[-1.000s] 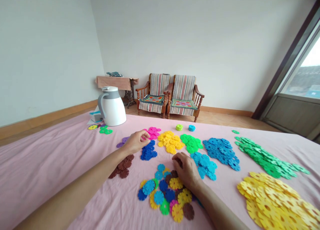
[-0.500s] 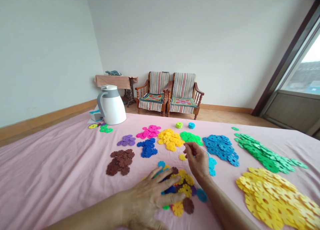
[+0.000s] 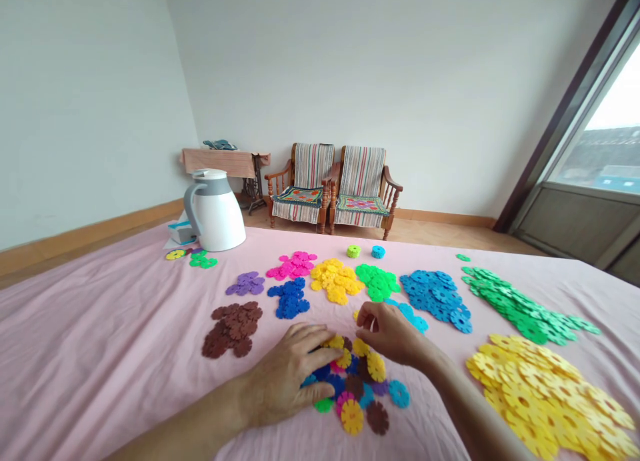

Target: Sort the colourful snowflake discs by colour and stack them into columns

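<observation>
A mixed pile of notched, flower-shaped plastic discs (image 3: pixel 355 385) in yellow, brown, blue, pink and other colours lies on the pink cloth before me. Over its left side, my left hand (image 3: pixel 293 371) rests palm down with fingers apart, hiding part of the pile. My right hand (image 3: pixel 390 331) is at the far edge, its fingers curled and their tips pinched at a yellow disc (image 3: pixel 361 347). Just beyond this hand are light blue discs (image 3: pixel 411 316), partly covered by it. A yellow heap (image 3: pixel 336 279) and a green heap (image 3: pixel 377 281) lie farther off.
Sorted heaps surround the pile: brown (image 3: pixel 233 329), purple (image 3: pixel 245 283), dark blue (image 3: pixel 290 298), pink (image 3: pixel 291 265), blue (image 3: pixel 436 297), green (image 3: pixel 525 304) and large yellow discs (image 3: pixel 545 394). Two small stacks stand behind. A white jug (image 3: pixel 217 214) is at the back left; two armchairs (image 3: pixel 360 194) stand beyond.
My right hand has come back toward me from near a single yellow disc to the mixed pile. My left hand has drawn leftward, uncovering more discs. The view has shifted slightly.
</observation>
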{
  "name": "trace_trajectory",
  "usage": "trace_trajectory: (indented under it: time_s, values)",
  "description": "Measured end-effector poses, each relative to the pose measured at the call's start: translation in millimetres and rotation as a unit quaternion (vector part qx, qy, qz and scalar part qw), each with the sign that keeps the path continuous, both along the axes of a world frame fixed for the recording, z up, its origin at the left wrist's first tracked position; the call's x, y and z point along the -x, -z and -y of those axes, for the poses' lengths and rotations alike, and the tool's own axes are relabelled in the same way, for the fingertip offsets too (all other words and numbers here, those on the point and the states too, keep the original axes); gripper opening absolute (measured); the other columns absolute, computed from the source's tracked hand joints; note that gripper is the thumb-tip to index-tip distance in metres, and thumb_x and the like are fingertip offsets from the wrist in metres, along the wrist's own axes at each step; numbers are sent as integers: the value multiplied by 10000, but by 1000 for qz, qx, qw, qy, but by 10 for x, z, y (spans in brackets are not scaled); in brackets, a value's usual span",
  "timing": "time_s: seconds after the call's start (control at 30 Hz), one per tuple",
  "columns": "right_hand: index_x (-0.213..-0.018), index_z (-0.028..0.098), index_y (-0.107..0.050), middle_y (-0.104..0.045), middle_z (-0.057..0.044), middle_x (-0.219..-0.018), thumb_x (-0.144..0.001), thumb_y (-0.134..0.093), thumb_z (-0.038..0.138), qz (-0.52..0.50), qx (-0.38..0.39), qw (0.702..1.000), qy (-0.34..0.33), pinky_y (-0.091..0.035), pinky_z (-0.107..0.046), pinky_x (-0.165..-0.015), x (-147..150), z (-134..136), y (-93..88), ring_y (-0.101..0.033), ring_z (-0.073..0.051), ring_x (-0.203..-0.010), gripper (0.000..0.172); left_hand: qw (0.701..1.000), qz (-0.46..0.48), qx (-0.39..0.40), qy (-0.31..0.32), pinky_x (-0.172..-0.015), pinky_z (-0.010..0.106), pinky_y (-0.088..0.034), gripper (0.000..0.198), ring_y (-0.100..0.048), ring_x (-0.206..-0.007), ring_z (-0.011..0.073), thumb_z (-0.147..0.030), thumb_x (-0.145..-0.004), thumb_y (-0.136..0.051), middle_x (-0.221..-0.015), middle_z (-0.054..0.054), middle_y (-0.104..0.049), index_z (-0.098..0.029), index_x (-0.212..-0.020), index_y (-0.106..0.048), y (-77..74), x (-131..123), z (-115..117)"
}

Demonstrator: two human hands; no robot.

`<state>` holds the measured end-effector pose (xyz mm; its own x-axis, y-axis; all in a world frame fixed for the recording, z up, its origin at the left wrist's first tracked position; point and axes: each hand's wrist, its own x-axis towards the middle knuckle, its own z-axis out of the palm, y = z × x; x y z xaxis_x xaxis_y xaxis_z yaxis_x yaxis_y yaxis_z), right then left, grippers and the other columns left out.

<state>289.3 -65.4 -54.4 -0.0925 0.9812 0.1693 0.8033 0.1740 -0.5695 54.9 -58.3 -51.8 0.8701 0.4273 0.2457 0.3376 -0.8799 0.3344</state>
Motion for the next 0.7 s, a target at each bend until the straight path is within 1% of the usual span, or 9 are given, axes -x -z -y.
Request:
trace_trajectory:
  time_s: [0.1, 0.2, 0.27, 0.37, 0.5, 0.53, 0.6, 0.63, 0.7]
  values:
    - [-680, 209, -594, -612, 12, -679, -588, -618, 157, 28, 37, 999, -20, -348, -207, -533, -10, 59, 2, -535, -126, -627, 108, 999, 26, 13, -13, -997, 405, -350, 388, -455, -1152, 248, -383, -871, -510, -1234, 96, -536, -234, -1228, -529, -1, -2, -26]
    - [-647, 207, -578, -605, 16, -675, -564, -618, 131, 17, 53, 998, -37, -347, -197, -518, -6, 78, 0, -530, -121, -624, 119, 998, 42, 26, -28, -971, 397, -383, 344, -488, -1112, 239, -330, -872, -514, -1198, 96, -563, -225, -1197, -554, 0, -9, -40]
    - [-620, 203, -555, -587, 27, -625, -575, -600, 127, -12, 68, 996, -51, -332, -186, -476, 0, 64, -3, -518, -107, -575, 99, 997, 54, 35, -41, -967, 383, -393, 330, -499, -1099, 227, -289, -870, -516, -1190, 91, -569, -217, -1189, -557, 5, -13, -40]
    - [-608, 204, -519, -558, 47, -546, -623, -562, 139, -98, 75, 991, -51, -323, -175, -425, 20, -5, 24, -511, -91, -495, 79, 994, 81, 50, -55, -964, 369, -401, 328, -511, -1081, 207, -232, -867, -507, -1170, 82, -582, -209, -1192, -547, 23, -17, -40]
    - [-658, 210, -497, -582, 39, -525, -664, -520, 170, -216, 23, 976, 27, -396, -202, -443, 68, -166, 142, -566, -117, -487, 47, 989, 115, 56, -71, -963, 378, -402, 295, -523, -1043, 198, -194, -861, -494, -1102, 73, -615, -200, -1146, -568, 53, -13, -61]
    - [-696, 208, -498, -604, 27, -556, -681, -511, 192, -251, 5, 967, 53, -424, -216, -466, 75, -205, 174, -594, -131, -518, 26, 988, 118, 56, -78, -963, 380, -402, 287, -524, -1041, 197, -188, -858, -495, -1094, 72, -617, -198, -1134, -575, 58, -9, -69]
    - [-788, 196, -501, -641, -8, -645, -719, -491, 247, -306, -25, 946, 102, -464, -245, -511, 72, -261, 224, -639, -157, -587, 86, 987, 119, 57, -87, -961, 376, -405, 278, -526, -1036, 196, -178, -850, -502, -1085, 70, -621, -194, -1115, -584, 64, 0, -84]
    - [-822, 187, -505, -648, -23, -683, -735, -482, 267, -310, -35, 943, 120, -471, -257, -527, 61, -273, 239, -647, -164, -605, 120, 987, 118, 58, -89, -956, 371, -408, 274, -528, -1031, 195, -174, -847, -507, -1078, 69, -623, -192, -1108, -588, 66, 4, -89]
    - [-822, 179, -536, -642, -31, -701, -740, -483, 260, -233, -49, 963, 130, -457, -269, -544, 27, -268, 251, -636, -165, -596, 126, 987, 116, 60, -94, -948, 361, -413, 268, -532, -1021, 191, -164, -843, -512, -1062, 64, -625, -192, -1097, -592, 72, 10, -97]
